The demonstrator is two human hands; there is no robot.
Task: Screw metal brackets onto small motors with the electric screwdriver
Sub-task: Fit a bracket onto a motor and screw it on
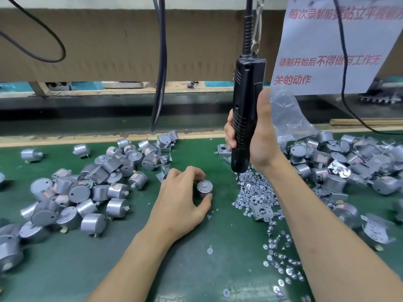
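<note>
left hand [181, 199] pinched one upright motor [204, 188] on the green mat [174, 269], in the gap between heaps | right hand [259, 136] gripped the hanging electric screwdriver [244, 118], tip at the screw pile [255, 192] | loose bracket [262, 211] lay among the screws | bare motor heap [87, 188] to the left, bracketed motors [349, 162] to the right

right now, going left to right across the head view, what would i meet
pile of loose motors → left hand pinching a single motor → electric screwdriver gripped by right hand → heap of motors with brackets
</note>
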